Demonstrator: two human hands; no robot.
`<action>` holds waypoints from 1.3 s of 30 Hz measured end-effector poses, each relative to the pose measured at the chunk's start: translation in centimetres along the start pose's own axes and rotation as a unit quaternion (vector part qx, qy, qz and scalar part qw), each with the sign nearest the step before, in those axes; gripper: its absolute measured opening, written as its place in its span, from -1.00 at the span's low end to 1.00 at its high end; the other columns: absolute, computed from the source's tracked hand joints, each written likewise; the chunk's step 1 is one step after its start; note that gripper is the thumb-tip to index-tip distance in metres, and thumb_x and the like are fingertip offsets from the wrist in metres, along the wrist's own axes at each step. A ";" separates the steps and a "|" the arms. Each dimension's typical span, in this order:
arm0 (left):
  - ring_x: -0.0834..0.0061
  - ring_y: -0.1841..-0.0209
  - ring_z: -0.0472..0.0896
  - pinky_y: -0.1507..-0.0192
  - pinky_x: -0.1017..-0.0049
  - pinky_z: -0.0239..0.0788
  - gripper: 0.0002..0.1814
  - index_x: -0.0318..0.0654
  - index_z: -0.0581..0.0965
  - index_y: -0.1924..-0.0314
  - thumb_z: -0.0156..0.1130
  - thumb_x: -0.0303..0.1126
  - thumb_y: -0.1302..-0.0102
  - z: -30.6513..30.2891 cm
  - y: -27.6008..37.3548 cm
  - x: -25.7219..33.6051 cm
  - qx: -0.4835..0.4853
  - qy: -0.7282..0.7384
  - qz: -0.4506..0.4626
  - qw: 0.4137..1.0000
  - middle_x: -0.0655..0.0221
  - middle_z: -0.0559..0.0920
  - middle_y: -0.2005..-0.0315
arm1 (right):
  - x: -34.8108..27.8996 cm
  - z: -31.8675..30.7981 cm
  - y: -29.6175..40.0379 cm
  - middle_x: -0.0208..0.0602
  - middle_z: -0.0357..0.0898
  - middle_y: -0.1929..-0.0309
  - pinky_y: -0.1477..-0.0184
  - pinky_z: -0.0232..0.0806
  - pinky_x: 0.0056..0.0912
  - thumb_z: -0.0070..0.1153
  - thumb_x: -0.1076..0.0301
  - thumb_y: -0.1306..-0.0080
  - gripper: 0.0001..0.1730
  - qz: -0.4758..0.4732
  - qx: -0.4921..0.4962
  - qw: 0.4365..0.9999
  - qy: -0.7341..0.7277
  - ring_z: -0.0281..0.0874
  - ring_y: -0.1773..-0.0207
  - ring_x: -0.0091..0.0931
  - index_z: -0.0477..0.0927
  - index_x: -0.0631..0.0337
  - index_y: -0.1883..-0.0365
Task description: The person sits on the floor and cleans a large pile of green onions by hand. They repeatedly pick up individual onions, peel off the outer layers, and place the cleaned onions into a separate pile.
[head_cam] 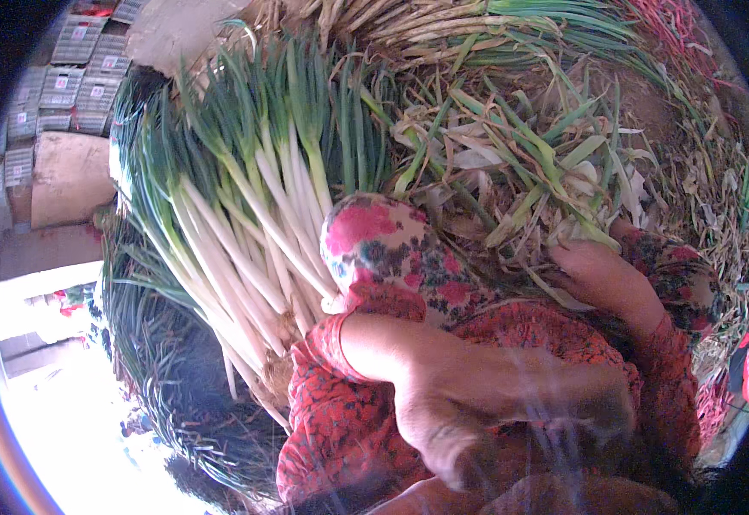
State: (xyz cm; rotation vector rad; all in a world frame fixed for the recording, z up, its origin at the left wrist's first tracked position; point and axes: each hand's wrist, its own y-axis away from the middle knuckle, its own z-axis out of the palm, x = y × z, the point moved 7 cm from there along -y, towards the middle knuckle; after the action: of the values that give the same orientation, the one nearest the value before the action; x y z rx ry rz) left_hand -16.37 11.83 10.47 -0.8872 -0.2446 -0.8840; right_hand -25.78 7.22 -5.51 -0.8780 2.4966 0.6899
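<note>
My left hand (477, 393) is raised close to the camera, across the red patterned shirt. It is large and partly blurred, and whether anything is in its fingers cannot be told. Down beside my right knee is my right hand (599, 270), at the edge of a heap of peeled onion leaves and husks (529, 154). A leaf end overlaps it and its fingertips are hidden. To the left of my floral-trousered knee (400, 251) lies a pile of long green onions (252, 257), with white, clean-looking stalks, green tops pointing away and roots towards me.
Browner, soil-stained green onions (426, 29) lie across the far side. Pink plastic twine (677, 32) is at the far right. Dark green leaves (181, 360) are heaped at left. Stacked grey crates (78, 71) stand at upper left. Dry leaf litter (709, 212) covers the ground at right.
</note>
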 end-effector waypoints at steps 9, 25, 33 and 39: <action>0.43 0.42 0.42 0.40 0.55 0.24 0.00 -0.47 0.29 0.08 -0.32 0.49 -0.01 -7.3 2.9 5.0 0.107 -0.051 0.066 0.991 0.26 0.40 0.35 | -2.1 0.1 -12.4 -0.05 0.44 0.41 0.21 0.30 -0.09 -0.02 0.35 -0.04 -0.77 -0.075 -0.083 0.993 -0.023 0.44 0.26 -0.12 0.42 0.31 0.36; 0.52 0.56 0.30 0.48 0.53 0.12 -0.50 -0.37 0.37 0.19 -0.17 0.02 -0.30 -19.4 9.9 11.8 0.491 0.145 0.223 0.829 0.23 0.40 0.53 | 27.3 -4.0 -40.6 -0.24 0.42 0.04 0.00 0.25 -0.42 -0.17 0.01 -0.30 -0.50 0.173 0.190 0.843 -0.473 0.41 0.02 -0.51 0.35 0.21 -0.03; 0.52 0.54 0.31 0.48 0.53 0.13 -0.56 -0.37 0.37 0.19 -0.14 -0.05 -0.30 -25.0 10.0 13.1 0.579 0.148 0.205 0.775 0.24 0.40 0.53 | 36.5 -4.1 -46.8 -0.20 0.32 -0.02 0.02 0.25 -0.11 -0.19 0.18 -0.33 -0.62 0.207 0.345 0.556 -0.727 0.27 -0.09 -0.38 0.28 0.14 -0.06; 0.52 0.53 0.32 0.48 0.53 0.13 -0.60 -0.37 0.36 0.19 -0.13 -0.11 -0.30 -26.9 9.4 12.8 0.627 0.161 0.158 0.746 0.25 0.40 0.53 | 33.1 -7.5 -49.2 -0.20 -0.16 -0.34 -0.24 0.06 -0.05 -0.15 -0.05 -0.28 -0.29 0.401 0.258 0.491 -0.729 -0.03 -0.31 -0.22 0.01 0.08 -0.29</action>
State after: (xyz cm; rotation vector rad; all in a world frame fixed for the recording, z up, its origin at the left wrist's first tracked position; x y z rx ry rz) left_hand -5.38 -12.88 -5.19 0.4954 -0.3034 -0.3585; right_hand -18.60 -45.80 -32.10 0.9606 1.0588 0.4420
